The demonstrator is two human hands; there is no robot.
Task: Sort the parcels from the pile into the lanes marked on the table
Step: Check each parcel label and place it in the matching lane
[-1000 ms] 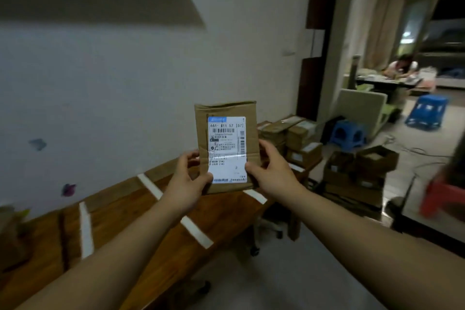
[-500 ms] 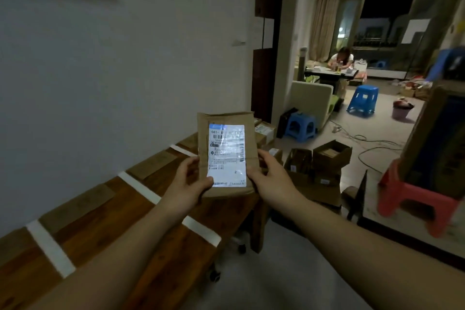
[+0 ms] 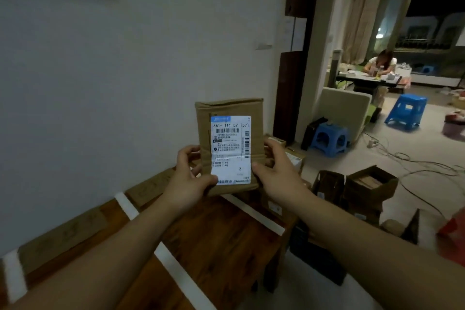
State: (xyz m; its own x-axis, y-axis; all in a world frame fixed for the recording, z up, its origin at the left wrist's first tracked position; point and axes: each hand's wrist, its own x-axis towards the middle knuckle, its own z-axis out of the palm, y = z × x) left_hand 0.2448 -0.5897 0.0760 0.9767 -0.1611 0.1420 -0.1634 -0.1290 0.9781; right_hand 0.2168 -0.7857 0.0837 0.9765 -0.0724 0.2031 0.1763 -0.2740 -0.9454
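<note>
A flat brown cardboard parcel (image 3: 230, 113) stands upright in the air above the wooden table (image 3: 226, 241), its white shipping label (image 3: 231, 150) facing me. My left hand (image 3: 190, 180) grips its lower left edge, thumb on the label corner. My right hand (image 3: 274, 171) grips its lower right edge. White tape strips (image 3: 182, 277) mark lanes across the table, with another tape strip (image 3: 254, 214) further right. More parcels (image 3: 292, 156) lie on the table's far end, partly hidden behind my right hand.
Brown cardboard tags (image 3: 148, 189) lie along the wall at the lane heads. Open cardboard boxes (image 3: 367, 186) stand on the floor right of the table. Two blue stools (image 3: 329, 137) and cables (image 3: 415, 166) are beyond. A person (image 3: 380, 63) sits at a far table.
My view has swung right and come closer to the parcel. Both hands keep their grip on it. The table end and floor boxes now sit lower right.
</note>
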